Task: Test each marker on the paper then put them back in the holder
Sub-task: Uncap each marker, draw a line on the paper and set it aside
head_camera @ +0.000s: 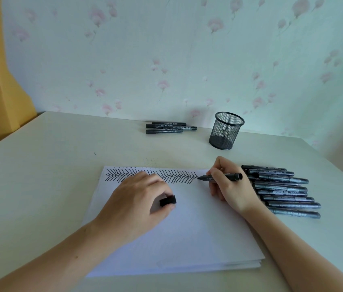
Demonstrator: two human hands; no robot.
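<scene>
Desk: pale desk (pixel 40 175) against flowered wallpaper.
Grip: my right hand (pixel 227 186) pinches an uncapped marker (pixel 219 177), tip on the paper (pixel 187 228); my left hand (pixel 137 199) holds its cap (pixel 167 200).
Risk: I could smear wet strokes or mix piles.
Count: roughly nine markers (pixel 282 188) right, three markers (pixel 169 128) behind, one holder (pixel 226 130), which looks empty.

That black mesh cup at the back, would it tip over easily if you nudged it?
Probably yes. The mesh holder looks empty and see-through, so likely light. It stands taller than its base is wide, so a nudge near the rim might tip it, and a low one slide it.
</scene>
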